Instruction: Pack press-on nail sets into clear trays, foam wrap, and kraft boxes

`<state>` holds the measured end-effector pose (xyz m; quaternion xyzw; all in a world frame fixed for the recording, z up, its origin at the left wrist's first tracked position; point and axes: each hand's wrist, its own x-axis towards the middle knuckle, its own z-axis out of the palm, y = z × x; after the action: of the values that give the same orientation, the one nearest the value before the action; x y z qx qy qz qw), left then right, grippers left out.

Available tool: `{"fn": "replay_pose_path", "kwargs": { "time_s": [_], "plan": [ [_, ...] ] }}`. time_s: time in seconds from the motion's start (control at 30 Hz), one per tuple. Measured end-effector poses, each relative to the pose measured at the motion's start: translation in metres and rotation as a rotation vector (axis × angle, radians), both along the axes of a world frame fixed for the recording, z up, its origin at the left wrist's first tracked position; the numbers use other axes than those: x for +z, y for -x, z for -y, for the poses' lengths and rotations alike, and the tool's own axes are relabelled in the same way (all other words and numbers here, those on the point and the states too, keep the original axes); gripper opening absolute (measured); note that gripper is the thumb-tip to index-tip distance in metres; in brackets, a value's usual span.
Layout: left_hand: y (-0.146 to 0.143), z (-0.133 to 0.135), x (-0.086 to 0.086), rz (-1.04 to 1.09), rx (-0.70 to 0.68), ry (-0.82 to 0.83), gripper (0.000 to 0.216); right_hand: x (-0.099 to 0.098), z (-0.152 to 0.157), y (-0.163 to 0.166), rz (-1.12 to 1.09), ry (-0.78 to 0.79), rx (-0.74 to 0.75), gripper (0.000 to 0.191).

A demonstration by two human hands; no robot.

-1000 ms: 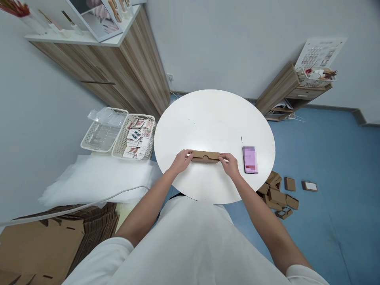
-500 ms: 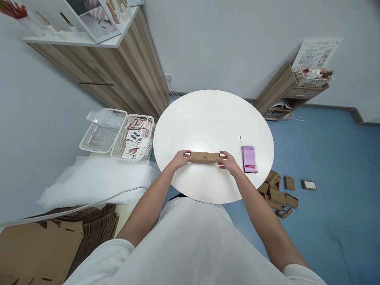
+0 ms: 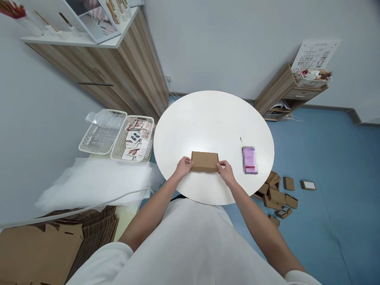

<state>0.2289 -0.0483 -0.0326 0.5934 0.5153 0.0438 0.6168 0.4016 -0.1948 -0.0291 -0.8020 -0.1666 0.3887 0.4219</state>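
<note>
A small brown cardboard box [image 3: 204,161] lies flat on the round white table [image 3: 208,118], near its front edge. My left hand [image 3: 183,166] grips the box's left end with curled fingers. My right hand [image 3: 226,171] pinches its right end. The box's broad top face is turned up towards me. A phone [image 3: 249,159] with a purple screen lies on the table to the right of my right hand.
Two white baskets [image 3: 117,132] stand left of the table, one with clear plastic, one with printed cards. Flat cardboard sheets [image 3: 44,241] are stacked at lower left. Several small folded boxes [image 3: 277,196] lie on the blue floor at right. Wooden cabinets stand along the wall.
The box has been tipped from standing on its long edge to lying flat. Both hands stayed on its ends and came slightly closer to me.
</note>
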Motion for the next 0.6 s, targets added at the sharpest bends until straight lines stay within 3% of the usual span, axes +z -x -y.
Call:
{"fn": "replay_pose_path", "kwargs": {
  "time_s": [0.23,0.6],
  "plan": [
    [0.006,0.007,-0.021,-0.135,-0.162,-0.22,0.039,-0.022,0.005,0.017,0.066,0.067,-0.07,0.041],
    [0.006,0.009,-0.03,-0.024,-0.197,-0.252,0.045,-0.026,0.01,0.024,0.117,0.133,-0.152,0.044]
  ]
}}
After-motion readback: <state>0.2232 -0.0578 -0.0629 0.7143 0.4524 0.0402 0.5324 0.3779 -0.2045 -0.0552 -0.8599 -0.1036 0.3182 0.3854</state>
